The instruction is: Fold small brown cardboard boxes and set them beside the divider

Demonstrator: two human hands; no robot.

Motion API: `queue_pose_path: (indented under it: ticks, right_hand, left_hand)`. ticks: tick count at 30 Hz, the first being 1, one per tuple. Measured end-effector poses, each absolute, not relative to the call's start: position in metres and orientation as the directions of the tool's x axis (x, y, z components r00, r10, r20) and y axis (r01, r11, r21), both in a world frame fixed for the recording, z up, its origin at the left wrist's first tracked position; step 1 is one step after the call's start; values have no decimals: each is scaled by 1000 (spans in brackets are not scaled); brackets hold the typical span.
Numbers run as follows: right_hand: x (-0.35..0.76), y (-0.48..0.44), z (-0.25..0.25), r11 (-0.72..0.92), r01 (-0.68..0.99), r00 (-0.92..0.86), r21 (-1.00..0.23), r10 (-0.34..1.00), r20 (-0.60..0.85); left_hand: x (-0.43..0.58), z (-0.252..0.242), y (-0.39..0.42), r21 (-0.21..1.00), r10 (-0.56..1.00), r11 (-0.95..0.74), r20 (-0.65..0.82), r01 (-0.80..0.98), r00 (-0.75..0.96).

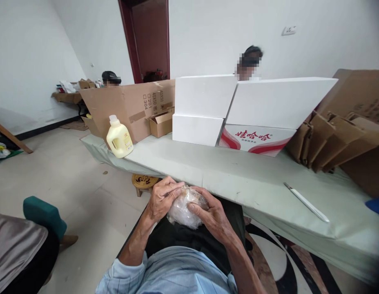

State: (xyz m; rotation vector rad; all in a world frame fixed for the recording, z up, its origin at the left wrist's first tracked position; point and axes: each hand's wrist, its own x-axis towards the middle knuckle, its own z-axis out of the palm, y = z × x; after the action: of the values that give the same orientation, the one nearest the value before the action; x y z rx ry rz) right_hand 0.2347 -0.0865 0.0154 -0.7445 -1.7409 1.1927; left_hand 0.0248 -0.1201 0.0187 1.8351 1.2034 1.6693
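Observation:
A crumpled ball of clear plastic film [186, 210] is held over my lap, just off the table's near edge. Something brownish shows through near its top, but I cannot make out what. My left hand [165, 196] pinches the film at its upper left, fingers pressed together. Wrapped round the right side is my right hand [210, 210], its thumb lying across the front of the ball.
The table [192, 159] has a pale green cloth. On it stand a yellow detergent bottle [119, 139], white boxes [204, 96], a brown carton [140, 110] and folded cardboard [333, 139]. A white-handled knife [307, 203] lies at right. A wooden stool [143, 181] is below; two people sit beyond.

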Motion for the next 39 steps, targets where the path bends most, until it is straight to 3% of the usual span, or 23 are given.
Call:
queue_pose_path:
  ticks: [4, 9, 15, 18, 21, 26, 33, 39]
  right_hand:
    - [238, -84, 18, 316, -7, -493, -949, 824, 279]
    - [240, -81, 24, 273, -37, -584, -961, 775, 242]
    - [240, -78, 28, 287, -4, -590, -958, 773, 235]
    - [239, -74, 24, 243, 9, -561, -970, 804, 196]
    - [237, -71, 17, 243, -9, -477, -970, 851, 218]
    - [230, -73, 4, 264, -34, -368, -964, 893, 258]
    - [230, -75, 9, 224, -102, -435, -969, 867, 246]
    - [231, -71, 15, 162, -96, -554, -982, 811, 188]
  left_hand:
    - [25, 20, -121, 794, 811, -544, 580, 272, -71]
    - [19, 18, -120, 930, 922, -357, 366, 91, -124]
    - [26, 0, -113, 986, 979, -154, 142, -70, -149]
    - [28, -6, -111, 981, 975, -192, 187, -35, -123]
    - [31, -10, -109, 960, 928, -277, 258, -35, -268]
    - [39, -18, -105, 935, 883, -319, 234, -155, -408]
    - [26, -11, -111, 958, 959, -204, 155, -201, -236]
    - [11, 4, -107, 973, 974, -220, 215, -62, -76]
